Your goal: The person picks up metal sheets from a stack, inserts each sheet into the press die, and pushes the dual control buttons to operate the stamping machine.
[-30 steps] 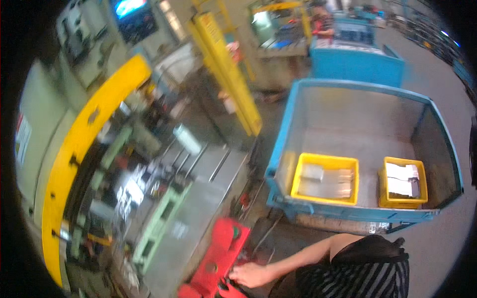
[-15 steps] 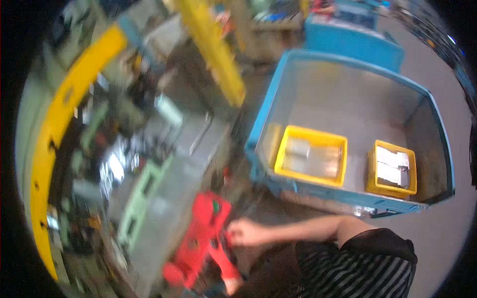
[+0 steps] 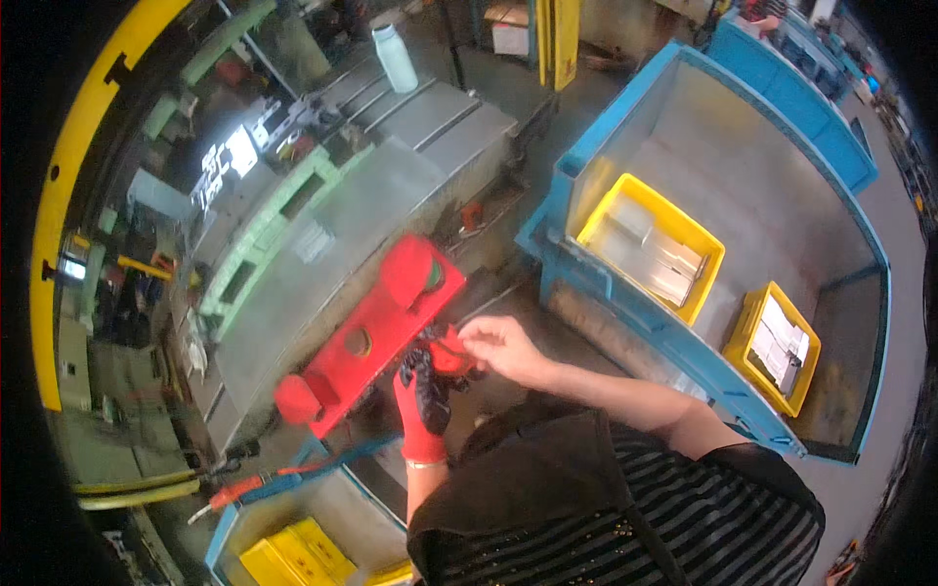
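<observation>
My left hand [image 3: 422, 405] wears a red work glove with a black coated palm. Its fingers are closed on a second red and black glove [image 3: 451, 352], which is off the hand. My bare right hand [image 3: 503, 347] pinches that glove's red edge from the right. Just beyond both hands lies a long red two-hand control panel [image 3: 366, 337], with a rounded guard at each end and a round button in its middle.
A grey machine bed [image 3: 410, 181] with slots carries a pale green bottle [image 3: 394, 59]. To the right, a blue cart [image 3: 635, 293] holds two yellow bins [image 3: 718, 269] of flat metal parts. Another blue container [image 3: 230, 547] with yellow boxes stands at lower left.
The view has turned and sharpened, so the control panel and cart appear shifted. Both hands remain near the panel; the glove between them now shows clearly.
</observation>
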`<state>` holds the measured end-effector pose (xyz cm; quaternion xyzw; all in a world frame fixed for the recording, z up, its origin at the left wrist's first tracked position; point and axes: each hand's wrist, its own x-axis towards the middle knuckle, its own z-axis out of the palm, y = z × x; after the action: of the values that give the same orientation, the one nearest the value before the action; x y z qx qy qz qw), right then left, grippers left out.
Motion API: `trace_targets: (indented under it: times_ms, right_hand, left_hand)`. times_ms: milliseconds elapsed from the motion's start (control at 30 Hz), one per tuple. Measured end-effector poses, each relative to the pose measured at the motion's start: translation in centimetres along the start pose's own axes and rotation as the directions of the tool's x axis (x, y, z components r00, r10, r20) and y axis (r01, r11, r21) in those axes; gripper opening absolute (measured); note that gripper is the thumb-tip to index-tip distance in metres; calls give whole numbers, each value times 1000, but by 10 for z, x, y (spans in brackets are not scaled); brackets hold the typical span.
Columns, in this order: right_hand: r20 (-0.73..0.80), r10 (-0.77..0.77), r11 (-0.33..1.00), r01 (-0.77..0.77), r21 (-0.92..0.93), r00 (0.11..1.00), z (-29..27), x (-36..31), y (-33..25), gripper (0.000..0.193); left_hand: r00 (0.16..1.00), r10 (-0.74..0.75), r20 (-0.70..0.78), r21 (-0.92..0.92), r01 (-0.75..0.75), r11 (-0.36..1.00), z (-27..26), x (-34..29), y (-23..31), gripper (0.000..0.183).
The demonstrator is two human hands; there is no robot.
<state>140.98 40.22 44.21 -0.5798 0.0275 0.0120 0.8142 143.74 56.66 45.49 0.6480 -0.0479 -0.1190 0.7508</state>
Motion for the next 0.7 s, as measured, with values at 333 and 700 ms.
trace_targets:
  times_ms: [333,700]
  right_hand:
    - [159,-22,536,146,-832,987,35,-19,46,19]
    - [-178,617,751,-506,424,767,-14,42,93,17]
  left_hand:
    - [957,287,40,552,-261,792,-3,-20,-30,25]
    - [996,-34,-79,251,53,967,-55,42,-104,29]
